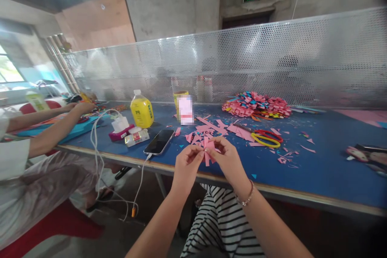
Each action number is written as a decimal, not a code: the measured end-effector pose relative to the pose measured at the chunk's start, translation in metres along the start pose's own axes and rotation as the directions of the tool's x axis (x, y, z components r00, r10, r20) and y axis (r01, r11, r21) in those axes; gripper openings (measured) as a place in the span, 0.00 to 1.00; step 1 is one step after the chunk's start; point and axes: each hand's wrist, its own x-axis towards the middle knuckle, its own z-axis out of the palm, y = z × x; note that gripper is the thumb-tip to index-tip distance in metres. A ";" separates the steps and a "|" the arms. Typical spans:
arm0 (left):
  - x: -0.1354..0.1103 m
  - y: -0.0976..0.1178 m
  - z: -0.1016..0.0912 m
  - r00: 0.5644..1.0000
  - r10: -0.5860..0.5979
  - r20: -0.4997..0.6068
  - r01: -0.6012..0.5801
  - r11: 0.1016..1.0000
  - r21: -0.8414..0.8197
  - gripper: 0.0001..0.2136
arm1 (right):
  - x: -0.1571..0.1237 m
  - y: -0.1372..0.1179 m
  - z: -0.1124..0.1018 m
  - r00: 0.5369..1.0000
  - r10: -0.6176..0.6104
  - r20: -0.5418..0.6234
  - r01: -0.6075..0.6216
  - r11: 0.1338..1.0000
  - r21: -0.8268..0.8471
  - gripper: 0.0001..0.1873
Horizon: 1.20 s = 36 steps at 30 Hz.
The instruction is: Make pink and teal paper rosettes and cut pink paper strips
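Observation:
My left hand and my right hand meet just above the near edge of the blue table. Both pinch a small folded pink paper piece between thumbs and fingers. A beaded bracelet circles my right wrist. Loose pink paper strips lie on the table right behind my hands. Scissors with yellow and red handles rest to the right of the strips. A heap of folded pink and multicoloured paper pieces sits further back.
A phone on a white charging cable lies left of my hands. Beside it are a tissue pack, a yellow bottle and a yellow cup. Another person's arms work at the left. A perforated metal screen backs the table.

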 end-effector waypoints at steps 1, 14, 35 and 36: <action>-0.002 0.000 0.001 1.000 0.003 0.004 -0.003 1.000 -0.004 0.05 | 0.000 0.001 0.000 1.000 0.009 0.006 -0.009 1.000 0.029 0.15; 0.068 0.029 -0.043 0.905 0.325 0.273 -0.375 0.311 0.873 0.12 | 0.001 -0.014 -0.063 0.996 -0.083 0.025 0.083 0.830 -0.551 0.15; 0.139 -0.004 -0.042 0.951 -0.256 0.174 -0.231 -0.215 0.949 0.14 | -0.019 0.001 -0.122 0.955 -0.139 -0.263 -0.085 0.719 -0.690 0.14; 0.140 -0.001 -0.043 0.953 -0.246 0.174 -0.230 -0.219 0.948 0.13 | -0.020 0.001 -0.124 0.939 -0.135 -0.316 -0.109 0.755 -0.647 0.14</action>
